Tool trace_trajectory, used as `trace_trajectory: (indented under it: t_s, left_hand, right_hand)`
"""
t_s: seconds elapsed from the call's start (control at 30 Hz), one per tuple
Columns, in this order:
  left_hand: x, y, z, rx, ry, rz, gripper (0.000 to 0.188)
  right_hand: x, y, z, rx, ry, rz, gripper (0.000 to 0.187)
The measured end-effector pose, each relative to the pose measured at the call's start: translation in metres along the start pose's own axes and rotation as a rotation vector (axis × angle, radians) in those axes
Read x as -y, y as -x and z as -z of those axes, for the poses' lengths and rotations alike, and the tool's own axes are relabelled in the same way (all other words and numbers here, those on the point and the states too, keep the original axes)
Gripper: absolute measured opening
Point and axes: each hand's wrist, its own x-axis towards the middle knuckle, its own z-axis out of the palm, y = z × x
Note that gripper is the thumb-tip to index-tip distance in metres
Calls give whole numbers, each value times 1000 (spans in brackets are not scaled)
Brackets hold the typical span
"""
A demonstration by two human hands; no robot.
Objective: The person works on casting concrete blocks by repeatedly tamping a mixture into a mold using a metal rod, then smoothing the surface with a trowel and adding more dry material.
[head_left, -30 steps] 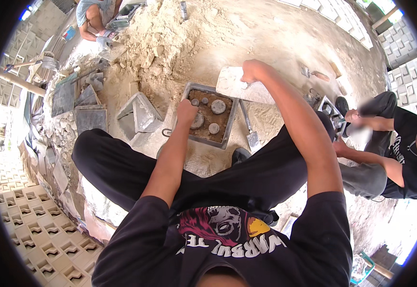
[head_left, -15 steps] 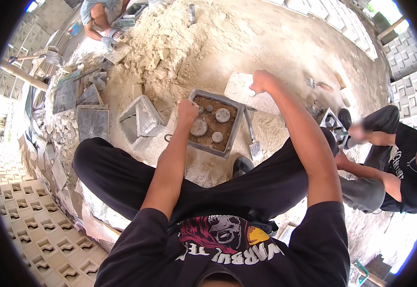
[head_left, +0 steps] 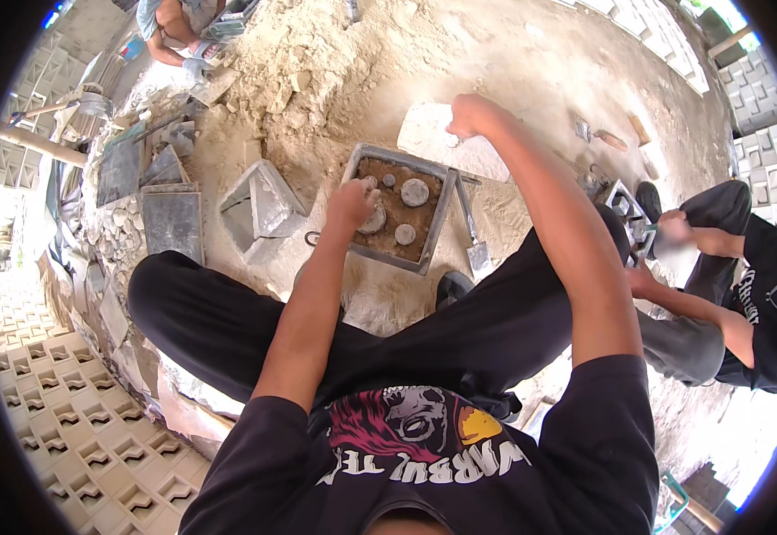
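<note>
A square grey mould frame point(head_left: 443, 223) lies in front of me, filled with brown sand point(head_left: 388, 232). Set in the sand are several round grey discs, among them a larger one point(head_left: 415, 192) and a smaller one point(head_left: 405, 234). Over the frame's left side is my left hand point(head_left: 353, 205), its fingers bent down beside another large disc and against a small one; what they grip is partly hidden. My right hand point(head_left: 478, 116) is closed, held over a pale flat slab point(head_left: 420, 131) beyond the frame; whatever is in its fingers is too small to name.
Right of the frame lies a small trowel point(head_left: 478, 254). To the left stand an angular grey mould point(head_left: 264, 209) and dark flat plates point(head_left: 173, 223). A sand heap point(head_left: 304, 67) rises behind. One co-worker point(head_left: 719, 294) sits at the right; another person's gloved hand point(head_left: 197, 69) is at the far left.
My left hand has shifted from the frame's left edge inward over the discs. My right hand stays closed above the slab. The whole view has tilted slightly.
</note>
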Motion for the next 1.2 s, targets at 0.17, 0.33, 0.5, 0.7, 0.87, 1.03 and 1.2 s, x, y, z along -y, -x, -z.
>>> trace_trajectory:
  t_s: [0.17,0.33,0.5,0.7,0.87,1.03,1.2]
  left_hand:
    - [8,43,-57,-236,-326,-455,38]
    - [-14,40,-77,-23,-25,-371,47]
    - [-37,46,-71,288,-222,-425,47]
    - [-64,36,-69,510,-225,-445,49]
    - [-65,22,-88,335,378,-47,46]
    - [-43,-31,-71,325,659,29,32]
    - [-36,-54,-9,15,425,-40,20]
  right_hand:
    - [5,6,1,-8,-9,-1,30]
    - [9,11,4,24,22,12,31]
    - [-3,14,-8,18,14,-9,32]
    - [-14,16,-9,18,21,-28,32]
    - [-20,17,-11,18,26,-50,31]
    - [-21,18,-11,26,-3,-51,32]
    - [-38,8,-28,-47,-38,-78,38]
